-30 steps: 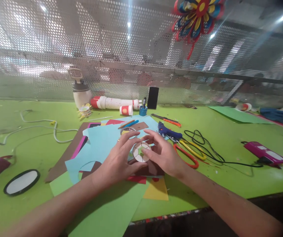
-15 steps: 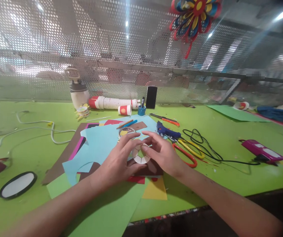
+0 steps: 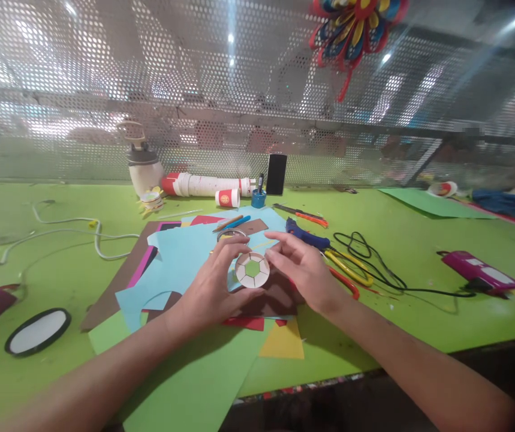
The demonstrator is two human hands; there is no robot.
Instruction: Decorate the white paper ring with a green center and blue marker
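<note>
My left hand pinches a small round white disc, its thumb below and its fingers at the upper left edge. Dark lines split the disc's white ring into several segments around a green hexagon, and its face is turned towards me. My right hand is just right of the disc with fingers apart; whether a fingertip touches the rim I cannot tell. Under both hands lie brown card and light blue paper. Behind my left fingers, a clear tape roll is partly hidden.
A blue glue gun, scissors with yellow handles and a utility knife lie to the right. Further back are a paper cup, a joined row of cups and a phone. An oval black-rimmed piece rests at left.
The disc has turned to face me more fully and moved slightly up, its green middle now uncovered. My right fingers have drawn back from it to the right.
</note>
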